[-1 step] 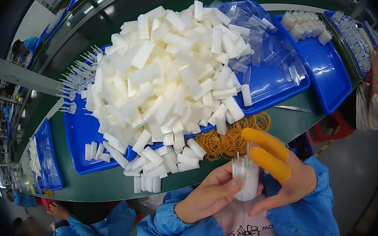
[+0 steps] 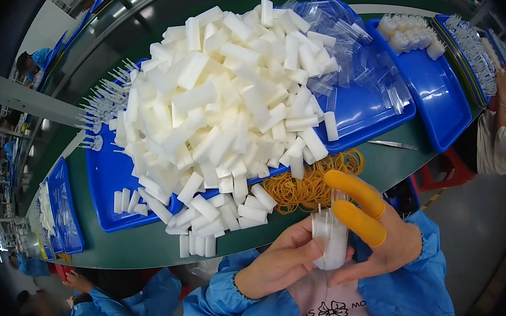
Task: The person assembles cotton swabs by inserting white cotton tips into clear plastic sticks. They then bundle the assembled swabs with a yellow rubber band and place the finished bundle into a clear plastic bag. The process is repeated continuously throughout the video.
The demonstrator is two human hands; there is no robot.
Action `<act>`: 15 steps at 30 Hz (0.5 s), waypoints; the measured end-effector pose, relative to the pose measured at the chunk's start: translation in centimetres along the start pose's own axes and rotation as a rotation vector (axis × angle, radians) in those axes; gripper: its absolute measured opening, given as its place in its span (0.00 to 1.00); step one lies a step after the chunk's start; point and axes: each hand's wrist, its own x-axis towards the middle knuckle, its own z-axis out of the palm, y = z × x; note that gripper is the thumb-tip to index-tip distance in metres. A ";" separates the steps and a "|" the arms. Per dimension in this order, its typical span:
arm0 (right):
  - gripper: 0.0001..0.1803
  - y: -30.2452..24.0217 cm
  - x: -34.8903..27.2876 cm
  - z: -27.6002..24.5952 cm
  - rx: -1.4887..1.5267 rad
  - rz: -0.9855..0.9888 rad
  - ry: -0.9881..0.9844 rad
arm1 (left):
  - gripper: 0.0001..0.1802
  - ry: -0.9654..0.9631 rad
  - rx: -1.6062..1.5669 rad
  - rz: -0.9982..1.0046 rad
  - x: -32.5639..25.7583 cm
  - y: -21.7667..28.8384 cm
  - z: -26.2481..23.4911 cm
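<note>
My left hand (image 2: 277, 264) and my right hand (image 2: 377, 237) together hold a small bundle of white plastic pieces (image 2: 330, 235) in front of my chest, below the table edge. Two fingers of my right hand wear yellow finger cots. Just beyond the hands a heap of tan rubber bands (image 2: 312, 183) lies on the green table. Behind it a tall pile of white rectangular blocks (image 2: 224, 106) fills a blue tray (image 2: 109, 194) and spills onto the table. Clear small plastic bags (image 2: 358, 58) lie on the tray's right side.
A second blue tray (image 2: 441, 105) at right holds white capped pieces at its far end. Metal tweezers (image 2: 393, 144) lie on the green table (image 2: 128, 247). More blue trays (image 2: 65, 210) stand at left. Other people in blue coats sit lower left (image 2: 110, 315) and at right (image 2: 500, 130).
</note>
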 end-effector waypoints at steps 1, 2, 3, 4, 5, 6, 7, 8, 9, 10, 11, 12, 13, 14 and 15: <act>0.45 -0.2 0.1 0.3 -0.040 0.000 0.004 | 0.30 0.016 -0.015 -0.009 -0.2 0.0 0.4; 0.44 -0.2 0.1 0.7 -0.035 0.007 0.030 | 0.30 0.030 -0.031 -0.013 -0.3 0.0 0.6; 0.43 -0.1 0.1 1.1 -0.031 0.013 0.057 | 0.30 0.035 -0.049 -0.020 -0.4 0.0 0.5; 0.42 -0.1 0.0 1.6 -0.026 0.020 0.083 | 0.30 0.040 -0.068 -0.026 -0.4 -0.1 0.4; 0.40 0.1 -0.2 2.0 0.002 0.025 0.080 | 0.31 0.045 -0.084 -0.029 -0.4 -0.1 0.3; 0.39 0.3 -0.6 2.4 0.031 0.030 0.077 | 0.31 0.051 -0.080 -0.008 -0.4 -0.2 0.1; 0.38 0.5 -0.7 2.6 0.060 0.035 0.073 | 0.32 0.057 -0.077 0.013 -0.5 -0.4 -0.2; 0.37 0.5 -0.8 2.7 0.012 0.002 0.045 | 0.32 0.063 -0.072 0.031 -0.7 -0.6 -0.4; 0.36 0.6 -0.8 2.7 -0.036 -0.031 0.018 | 0.33 0.083 -0.102 0.037 -0.9 -0.8 -0.5; 0.35 0.5 -0.8 2.8 -0.083 -0.064 -0.009 | 0.33 0.104 -0.132 0.043 -1.0 -1.0 -0.7; 0.34 0.5 -0.7 2.9 -0.107 -0.069 -0.039 | 0.34 0.122 -0.164 0.048 -1.1 -1.2 -0.9; 0.34 0.5 -0.5 3.1 -0.131 -0.074 -0.070 | 0.34 0.130 -0.198 0.037 -1.0 -1.4 -1.1; 0.34 0.5 -0.3 3.2 -0.155 -0.078 -0.099 | 0.35 0.137 -0.233 0.026 -1.0 -1.5 -1.3; 0.33 0.3 0.1 3.1 -0.135 -0.058 -0.120 | 0.36 0.144 -0.267 0.014 -1.0 -1.5 -1.4; 0.33 0.1 0.6 2.9 -0.116 -0.037 -0.141 | 0.38 0.131 -0.204 0.044 -1.0 -1.5 -1.6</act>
